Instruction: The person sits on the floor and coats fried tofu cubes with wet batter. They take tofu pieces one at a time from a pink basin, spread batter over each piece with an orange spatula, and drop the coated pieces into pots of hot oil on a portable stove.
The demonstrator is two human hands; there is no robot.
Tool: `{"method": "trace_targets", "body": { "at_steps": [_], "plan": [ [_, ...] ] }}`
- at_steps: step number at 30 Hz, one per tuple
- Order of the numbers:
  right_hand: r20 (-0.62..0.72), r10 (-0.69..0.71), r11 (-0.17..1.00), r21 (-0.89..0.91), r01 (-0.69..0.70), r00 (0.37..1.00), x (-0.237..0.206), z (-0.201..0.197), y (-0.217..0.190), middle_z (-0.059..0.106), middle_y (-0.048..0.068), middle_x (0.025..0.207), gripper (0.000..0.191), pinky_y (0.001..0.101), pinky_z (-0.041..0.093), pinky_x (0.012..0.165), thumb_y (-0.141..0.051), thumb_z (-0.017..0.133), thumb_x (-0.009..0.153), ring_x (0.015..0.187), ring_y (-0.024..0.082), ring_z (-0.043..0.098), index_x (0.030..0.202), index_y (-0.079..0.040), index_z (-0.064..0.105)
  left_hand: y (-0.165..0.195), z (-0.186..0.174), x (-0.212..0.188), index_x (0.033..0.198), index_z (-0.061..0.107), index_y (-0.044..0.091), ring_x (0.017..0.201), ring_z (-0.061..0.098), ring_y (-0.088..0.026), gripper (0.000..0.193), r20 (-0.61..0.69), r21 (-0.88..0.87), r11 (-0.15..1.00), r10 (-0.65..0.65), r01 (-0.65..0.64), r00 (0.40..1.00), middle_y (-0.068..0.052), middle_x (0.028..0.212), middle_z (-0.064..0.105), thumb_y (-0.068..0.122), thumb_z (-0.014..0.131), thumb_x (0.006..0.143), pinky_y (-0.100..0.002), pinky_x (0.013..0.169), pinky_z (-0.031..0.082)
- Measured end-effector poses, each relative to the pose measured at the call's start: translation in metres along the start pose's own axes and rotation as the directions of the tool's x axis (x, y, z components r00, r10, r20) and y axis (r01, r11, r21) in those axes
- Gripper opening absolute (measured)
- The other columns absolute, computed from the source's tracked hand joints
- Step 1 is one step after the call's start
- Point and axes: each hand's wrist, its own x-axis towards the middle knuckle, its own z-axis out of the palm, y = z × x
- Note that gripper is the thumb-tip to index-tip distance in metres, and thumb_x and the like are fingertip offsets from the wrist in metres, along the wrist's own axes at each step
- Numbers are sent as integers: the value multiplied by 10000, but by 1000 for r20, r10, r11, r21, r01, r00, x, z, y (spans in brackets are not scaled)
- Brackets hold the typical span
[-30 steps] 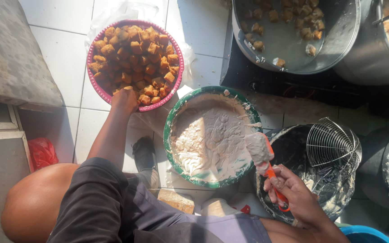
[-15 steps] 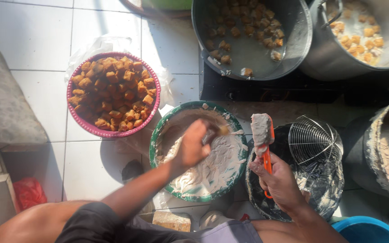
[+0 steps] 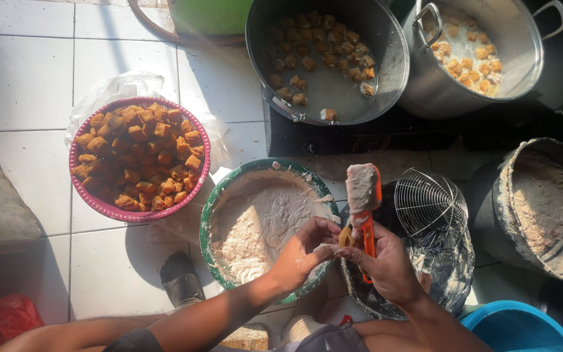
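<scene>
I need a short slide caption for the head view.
Left hand presses a tofu piece against the orange spatula over the batter bowl.

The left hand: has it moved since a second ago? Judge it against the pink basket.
Yes. The left hand was reaching into the pink basket of fried pieces; now it is away from it, over the green bowl's near rim, meeting the right hand.

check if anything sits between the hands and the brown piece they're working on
Nothing visible does: the left hand already pinches the brown piece, and the right hand with the orange spatula meets it over the green bowl's rim.
</scene>
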Motion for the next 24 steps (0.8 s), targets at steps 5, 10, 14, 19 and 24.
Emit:
{"method": "trace_targets", "body": {
  "at_steps": [5, 10, 14, 19, 24],
  "plan": [
    [43, 84, 996, -14, -84, 996, -7, 3, 4, 654, 61, 1059, 358, 293, 553, 933, 21, 743, 819, 1015, 116, 654, 1133, -25, 578, 17, 7, 0, 1127, 642, -7, 980, 674, -152, 343, -78, 399, 917, 13, 19, 997, -68, 1010, 712, 181, 786, 880, -330, 918, 538],
    [-2, 15, 999, -30, -15, 1000, -6, -2, 8, 580, 31, 1021, 364, 279, 531, 825, -38, 725, 872, 933, 96, 606, 1197, 13, 570, 34, 9, -3, 1103, 669, 11, 962, 735, -122, 275, -63, 460, 885, -45, 69, 997, -58, 1028, 745, 179, 734, 896, -302, 879, 586],
    [-60, -12, 998, -59, 8, 998, -10, -3, 12, 575, -9, 872, 350, 204, 439, 631, -156, 671, 883, 725, 34, 520, 1196, -18, 599, 29, -1, 3, 1134, 673, -18, 957, 698, -138, 254, 3, 331, 943, -48, 44, 999, -90, 1046, 734, 191, 647, 992, -305, 881, 572],
    [-96, 59, 983, 178, -42, 994, -12, -4, 7, 541, -2, 709, 312, 210, 310, 433, -212, 688, 946, 493, 32, 400, 1133, 18, 592, 19, -4, 3, 1176, 600, -6, 1034, 661, -145, 257, 36, 93, 988, -129, 125, 991, -115, 1159, 649, 209, 608, 1037, -332, 930, 577],
    [-169, 192, 958, 245, -147, 967, -4, 1, 6, 568, -1, 691, 295, 205, 266, 401, -226, 643, 914, 458, 20, 365, 1125, -19, 638, 12, 5, 1, 1324, 611, 102, 1084, 643, -109, 342, 50, 233, 968, -109, 94, 993, -62, 1230, 665, 235, 514, 1025, -325, 976, 568]
  ]
}}
